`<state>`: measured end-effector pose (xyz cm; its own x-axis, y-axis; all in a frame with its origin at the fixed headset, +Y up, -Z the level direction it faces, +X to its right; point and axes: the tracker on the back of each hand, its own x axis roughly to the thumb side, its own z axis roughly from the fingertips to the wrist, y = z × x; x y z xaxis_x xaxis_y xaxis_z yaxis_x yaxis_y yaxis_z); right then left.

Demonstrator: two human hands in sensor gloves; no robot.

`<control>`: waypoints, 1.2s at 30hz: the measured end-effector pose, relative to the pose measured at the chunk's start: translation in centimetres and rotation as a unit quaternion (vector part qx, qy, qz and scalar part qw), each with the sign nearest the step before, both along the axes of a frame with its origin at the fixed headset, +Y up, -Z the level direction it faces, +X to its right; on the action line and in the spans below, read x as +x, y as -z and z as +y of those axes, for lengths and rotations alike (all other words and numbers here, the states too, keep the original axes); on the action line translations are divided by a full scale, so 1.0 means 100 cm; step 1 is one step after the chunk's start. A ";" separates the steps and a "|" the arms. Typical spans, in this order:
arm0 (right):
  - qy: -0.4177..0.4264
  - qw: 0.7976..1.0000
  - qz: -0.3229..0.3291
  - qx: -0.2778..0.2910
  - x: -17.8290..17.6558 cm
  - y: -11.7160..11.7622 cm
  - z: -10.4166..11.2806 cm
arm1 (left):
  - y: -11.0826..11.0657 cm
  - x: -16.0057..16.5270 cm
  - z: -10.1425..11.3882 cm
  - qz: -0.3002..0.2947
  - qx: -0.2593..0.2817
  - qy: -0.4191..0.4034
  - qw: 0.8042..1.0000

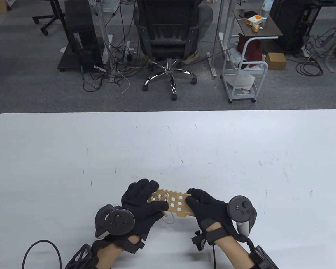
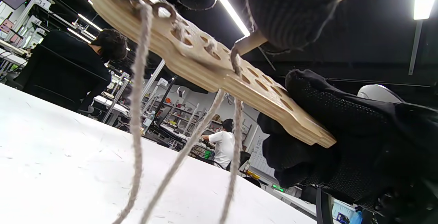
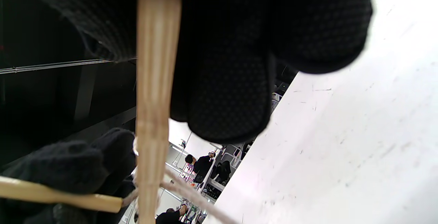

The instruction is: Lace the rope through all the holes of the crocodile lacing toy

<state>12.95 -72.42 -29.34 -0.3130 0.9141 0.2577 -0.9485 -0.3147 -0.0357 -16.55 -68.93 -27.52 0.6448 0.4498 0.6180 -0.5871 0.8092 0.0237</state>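
Both hands are working right at the near edge of the surface (image 1: 240, 145), roughly mid-width, with the crocodile lacing toy (image 1: 175, 203) held up off it between them. Left hand (image 1: 141, 208) has its grip closed around the toy's left end, with the wooden needle (image 2: 249, 44) on the end of the rope (image 2: 137, 114) tucked under its fingers. Right hand (image 1: 205, 208) is clamped on the toy's right end, fingers underneath and thumb on top. From the left wrist view the rope is already through a few holes, and three strands hang down from the board toward the surface.

Loads of open room: the far edge, both far corners and the left and right sides are all bare white top, just scuffed with little dark scratches.

Beyond the far edge there's grey carpet, an office chair (image 1: 168, 42) with someone sitting in it, a PC tower (image 1: 81, 36), tangled cables (image 1: 112, 70) and a white trolley (image 1: 245, 70).

There's a "31" on a post in the left wrist view. Some printing on the toy's edge is too small to read.
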 end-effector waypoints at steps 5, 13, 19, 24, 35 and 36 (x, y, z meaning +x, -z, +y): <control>0.010 1.000 -0.014 -0.005 0.007 0.003 0.000 | 0.004 -0.006 0.000 0.015 -0.003 -0.005 1.000; 0.023 0.999 -0.038 -0.013 0.020 0.009 0.000 | 0.011 -0.019 0.002 0.040 -0.005 -0.019 0.999; 0.021 0.998 -0.054 -0.012 0.029 0.013 0.001 | 0.015 -0.029 0.003 0.059 -0.007 -0.031 0.998; 0.007 0.998 -0.067 -0.009 0.035 0.016 0.002 | 0.018 -0.036 0.004 0.071 -0.008 -0.038 0.997; 0.000 0.996 -0.089 -0.020 0.049 0.023 -0.001 | 0.023 -0.052 0.008 0.102 -0.002 -0.049 0.994; 0.001 0.996 -0.090 -0.023 0.050 0.023 -0.002 | 0.024 -0.054 0.008 0.105 -0.003 -0.052 0.993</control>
